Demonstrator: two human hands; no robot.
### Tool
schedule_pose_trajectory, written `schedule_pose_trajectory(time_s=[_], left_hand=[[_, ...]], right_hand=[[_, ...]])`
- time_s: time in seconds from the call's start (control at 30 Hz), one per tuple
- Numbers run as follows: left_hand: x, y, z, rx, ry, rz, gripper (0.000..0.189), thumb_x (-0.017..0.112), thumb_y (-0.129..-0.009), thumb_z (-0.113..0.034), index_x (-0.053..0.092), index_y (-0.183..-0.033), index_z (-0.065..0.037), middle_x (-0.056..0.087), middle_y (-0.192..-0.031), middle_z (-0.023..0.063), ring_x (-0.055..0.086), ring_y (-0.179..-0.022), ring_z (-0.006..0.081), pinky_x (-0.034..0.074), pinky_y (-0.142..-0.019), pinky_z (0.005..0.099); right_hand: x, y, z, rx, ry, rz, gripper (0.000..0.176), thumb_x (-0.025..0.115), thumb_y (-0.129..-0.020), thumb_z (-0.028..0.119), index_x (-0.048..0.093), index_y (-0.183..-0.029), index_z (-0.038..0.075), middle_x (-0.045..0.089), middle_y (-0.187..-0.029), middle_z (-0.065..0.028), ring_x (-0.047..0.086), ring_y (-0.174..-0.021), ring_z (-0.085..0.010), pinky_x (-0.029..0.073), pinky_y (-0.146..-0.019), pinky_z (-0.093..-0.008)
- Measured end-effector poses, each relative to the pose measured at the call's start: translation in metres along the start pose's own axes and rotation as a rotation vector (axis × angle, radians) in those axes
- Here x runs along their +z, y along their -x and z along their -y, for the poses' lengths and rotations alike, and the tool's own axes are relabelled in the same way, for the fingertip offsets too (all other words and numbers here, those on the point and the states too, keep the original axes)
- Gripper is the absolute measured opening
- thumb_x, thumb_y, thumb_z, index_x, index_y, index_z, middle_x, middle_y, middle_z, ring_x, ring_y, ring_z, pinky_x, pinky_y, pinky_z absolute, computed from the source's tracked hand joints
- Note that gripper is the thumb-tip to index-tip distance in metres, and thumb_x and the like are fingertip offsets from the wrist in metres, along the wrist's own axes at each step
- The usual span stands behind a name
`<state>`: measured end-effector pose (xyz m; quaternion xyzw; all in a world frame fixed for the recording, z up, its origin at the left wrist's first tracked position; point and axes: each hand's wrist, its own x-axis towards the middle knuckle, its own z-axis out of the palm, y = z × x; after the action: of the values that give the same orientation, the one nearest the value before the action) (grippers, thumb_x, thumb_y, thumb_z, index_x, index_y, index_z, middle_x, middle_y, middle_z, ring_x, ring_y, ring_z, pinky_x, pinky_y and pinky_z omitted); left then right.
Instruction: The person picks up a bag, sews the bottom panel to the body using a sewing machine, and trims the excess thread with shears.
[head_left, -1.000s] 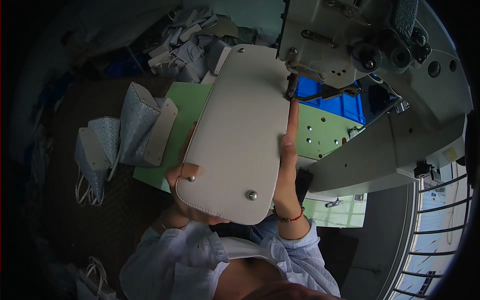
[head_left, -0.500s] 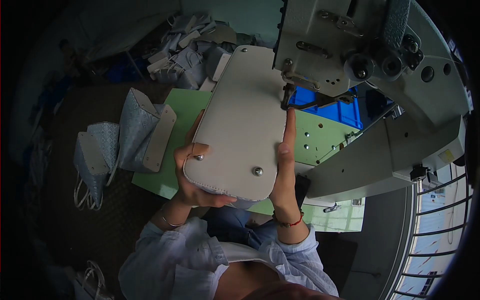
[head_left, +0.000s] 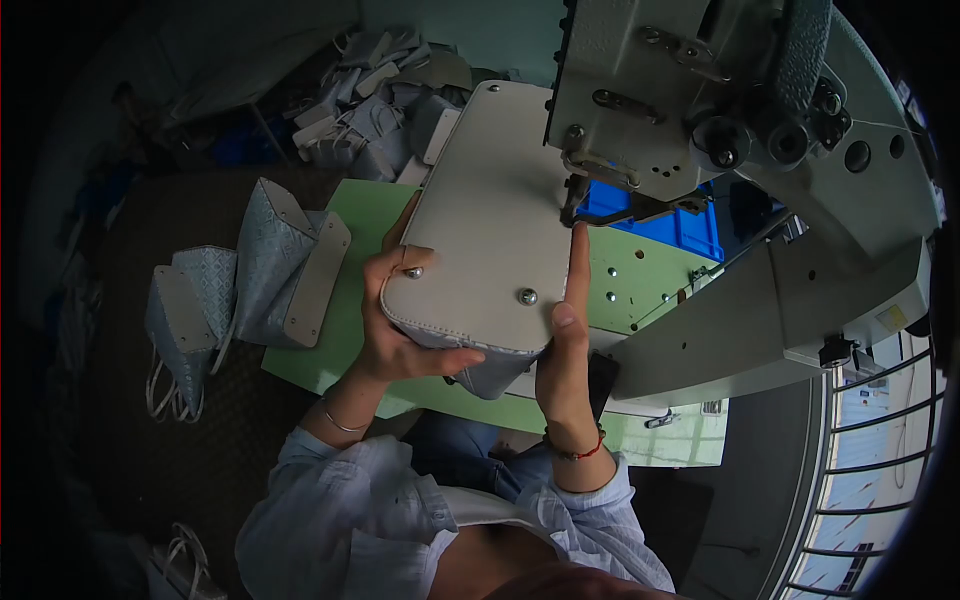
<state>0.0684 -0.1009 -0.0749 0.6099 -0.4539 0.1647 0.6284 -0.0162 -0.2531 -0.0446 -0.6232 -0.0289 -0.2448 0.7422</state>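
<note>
A handbag is held with its cream base facing up. Metal stud feet sit near the base's corners, and stitching runs along its near edge; grey-blue patterned side shows below. My left hand grips the near left corner, thumb across the front, with a tan wrap around one finger. Along the right edge lies my right hand, its index finger stretched forward beside the presser foot of the sewing machine. The bag's right edge meets the presser foot; the needle itself cannot be made out.
Two more bags stand left of the green table. A pile of bags lies at the back. Behind the presser foot is a blue crate. The machine's body fills the right, beside a barred window.
The bag's near end has shifted away from my body and tipped, so more of its patterned side shows. Both hands have moved along with it, still gripping.
</note>
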Motion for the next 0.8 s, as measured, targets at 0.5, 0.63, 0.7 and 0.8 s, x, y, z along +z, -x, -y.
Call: schedule_pose_trajectory(time_s=[0.5,0.63,0.7,0.8], left_hand=[[0.005,-0.028,0.024,0.005,0.077,-0.012,0.090,0.091,-0.059,-0.029,0.037,-0.127,-0.005,0.042,-0.129,0.0141,0.047,-0.115,0.0217,0.041,-0.097,0.0361],[0.003,-0.030,0.035,-0.023,0.105,-0.001,0.091,0.091,-0.059,-0.027,0.036,-0.128,-0.005,0.044,-0.125,0.0117,0.048,-0.114,0.0213,0.041,-0.097,0.0359],[0.004,-0.034,0.038,-0.012,0.075,-0.008,0.091,0.090,-0.059,-0.027,0.036,-0.128,-0.005,0.044,-0.125,0.0118,0.048,-0.115,0.0215,0.041,-0.098,0.0360],[0.005,-0.041,0.037,-0.037,0.100,-0.018,0.090,0.090,-0.059,-0.026,0.037,-0.128,-0.005,0.044,-0.126,0.0112,0.047,-0.115,0.0219,0.040,-0.099,0.0363]], right_hand=[[-0.004,-0.022,-0.012,-0.182,-0.008,0.063,0.087,0.058,-0.085,0.018,0.004,-0.150,-0.002,0.026,-0.146,-0.0198,0.037,-0.129,-0.0280,0.031,-0.107,-0.0378],[-0.002,-0.031,-0.012,-0.105,0.061,-0.003,0.086,0.061,-0.084,0.018,0.010,-0.149,-0.003,0.037,-0.138,-0.0198,0.046,-0.120,-0.0261,0.037,-0.101,-0.0370],[-0.001,-0.036,-0.015,-0.149,0.089,-0.004,0.085,0.062,-0.084,0.019,0.012,-0.149,-0.003,0.041,-0.135,-0.0199,0.048,-0.117,-0.0257,0.039,-0.100,-0.0369],[-0.001,-0.043,-0.018,-0.178,0.052,-0.037,0.083,0.063,-0.084,0.018,0.015,-0.148,-0.003,0.048,-0.128,-0.0197,0.052,-0.111,-0.0252,0.042,-0.097,-0.0359]])
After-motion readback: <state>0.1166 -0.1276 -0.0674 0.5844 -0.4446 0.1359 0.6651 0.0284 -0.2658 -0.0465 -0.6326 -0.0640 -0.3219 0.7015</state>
